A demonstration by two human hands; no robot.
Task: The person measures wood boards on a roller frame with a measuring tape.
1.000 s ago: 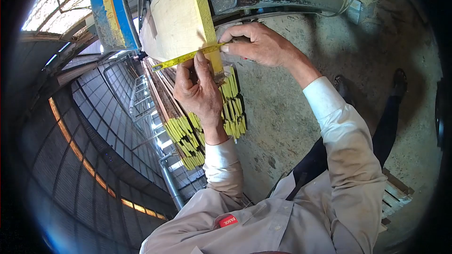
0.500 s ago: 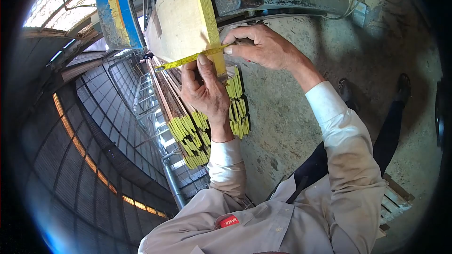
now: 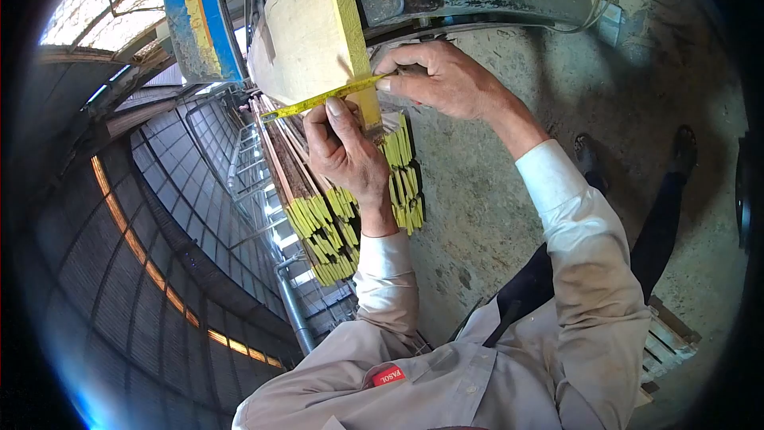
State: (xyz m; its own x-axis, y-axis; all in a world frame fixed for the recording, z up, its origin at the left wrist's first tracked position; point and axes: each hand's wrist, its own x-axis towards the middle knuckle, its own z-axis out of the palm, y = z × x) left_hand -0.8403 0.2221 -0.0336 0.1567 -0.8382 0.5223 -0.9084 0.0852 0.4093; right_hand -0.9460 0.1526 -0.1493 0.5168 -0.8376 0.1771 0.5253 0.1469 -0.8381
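A yellow tape measure blade (image 3: 310, 101) lies stretched across the end of a thick pale plank (image 3: 306, 40), whose narrow edge is painted yellow. My left hand (image 3: 350, 155) is closed, thumb and fingers pinching the blade at about its middle. At the blade's right end, my right hand (image 3: 454, 80) pinches it between thumb and fingertips, just beyond the plank's yellow edge. The blade's far left end reaches past the plank. Whatever else the right palm may contain is hidden from view.
Below the plank is a stack of boards (image 3: 326, 223) with yellow-painted ends. A blue machine part (image 3: 199, 24) stands at upper left, and a grey machine body (image 3: 477, 0) at the top. A slatted wooden pallet (image 3: 668, 338) lies on the concrete floor (image 3: 477, 191) at lower right.
My left thumb and fingers have shifted slightly left along the blade. The right hand keeps its pinch, and the plank and blade stay nearly where they were.
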